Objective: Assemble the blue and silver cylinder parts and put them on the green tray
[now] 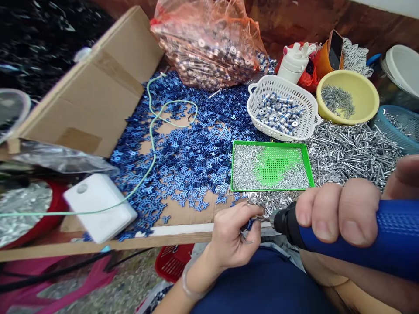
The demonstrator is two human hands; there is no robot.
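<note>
My right hand (347,213) is wrapped round a blue electric screwdriver (369,240), its black tip pointing left. My left hand (234,233) is closed in a pinch on a small blue part with a metal ring (248,226), held right at the driver's tip, just below the table's front edge. A green tray (235,148) of tiny silver screws lies just beyond both hands.
Blue Y-shaped parts (183,152) cover the table's middle, with a green cable (152,131) across them. A white charger (100,207) lies at the left, beside a cardboard box (94,91). A white basket (283,109), a yellow bowl (348,96) and a pile of silver pins (353,150) sit right.
</note>
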